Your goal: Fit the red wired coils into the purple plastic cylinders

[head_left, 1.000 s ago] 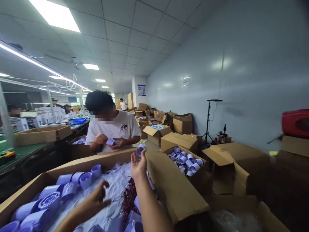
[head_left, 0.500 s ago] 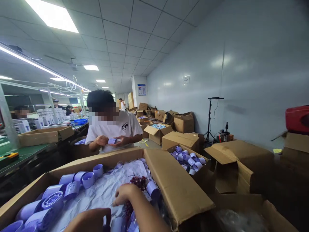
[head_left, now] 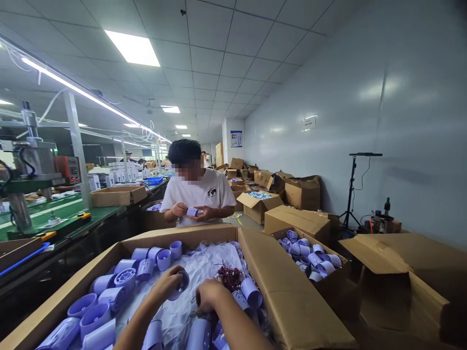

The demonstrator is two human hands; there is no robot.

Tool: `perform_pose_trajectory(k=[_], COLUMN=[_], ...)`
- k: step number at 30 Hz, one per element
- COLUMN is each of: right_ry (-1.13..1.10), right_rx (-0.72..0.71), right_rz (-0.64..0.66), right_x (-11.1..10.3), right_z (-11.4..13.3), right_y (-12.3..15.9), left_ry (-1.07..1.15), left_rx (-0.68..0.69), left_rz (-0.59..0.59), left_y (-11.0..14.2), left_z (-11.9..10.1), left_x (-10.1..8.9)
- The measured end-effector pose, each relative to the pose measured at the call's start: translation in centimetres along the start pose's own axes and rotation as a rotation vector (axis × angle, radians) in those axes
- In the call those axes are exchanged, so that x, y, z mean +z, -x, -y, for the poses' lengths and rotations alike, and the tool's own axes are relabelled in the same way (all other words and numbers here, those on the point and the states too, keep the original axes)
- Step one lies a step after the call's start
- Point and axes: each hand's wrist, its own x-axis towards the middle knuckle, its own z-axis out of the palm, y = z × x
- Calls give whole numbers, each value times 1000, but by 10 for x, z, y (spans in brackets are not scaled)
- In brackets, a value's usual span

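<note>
Both my hands reach into a big open cardboard box (head_left: 292, 311) in front of me, lined with white paper and holding several pale purple plastic cup-shaped parts (head_left: 124, 279). My left hand (head_left: 168, 284) is closed round one purple part (head_left: 181, 286). My right hand (head_left: 207, 295) is curled shut just below a bundle of dark red wires (head_left: 229, 278); what it grips is hidden. More purple parts (head_left: 251, 292) lie beside it.
A person in a white T-shirt (head_left: 199, 194) stands across the box, handling a small purple part. A second box of purple parts (head_left: 310, 257) stands at right, among more cartons. At left are a green workbench (head_left: 54, 218) and a press machine (head_left: 25, 165); a black tripod (head_left: 352, 189) stands by the wall.
My right hand came down from above the box's far edge into the box near the red wires. My left hand has closed on a purple part. The view has swung left.
</note>
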Motion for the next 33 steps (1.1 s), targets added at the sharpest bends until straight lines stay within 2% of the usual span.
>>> perform_pose_trajectory(k=[3,5,9,11,14,18,22,28,33], right_ry=[-429,-692,-946,-1062,-1294,-1579,-1640,-1442,-1337], right_rx=[17,27,32,27,-1,-28,-57,-168,-212], right_rz=[-271,-437,-615,-666,-660,-619,-645,-752,-756], right_x=[16,20,4,-8,-17,-20,-24,-27,-26], right_z=[-5,-6,-3,0,6,12,14,19,21], right_y=[-10,-16,-24,-25,-23,-20,-16,-3,-3], left_ry=[80,96,40,49,89,34,-39,-111,-142], left_rx=[4,2,40,4,-33,58,116,110,120], left_rz=[-48,-73,-26,49,169,185,122,48,47], left_y=[-2,-6,-11,-8,2,8,9,6,-4], left_z=[-1,3,8,6,-1,-10,-16,-10,4], left_x=[3,2,2,6,18,25,20,19,23])
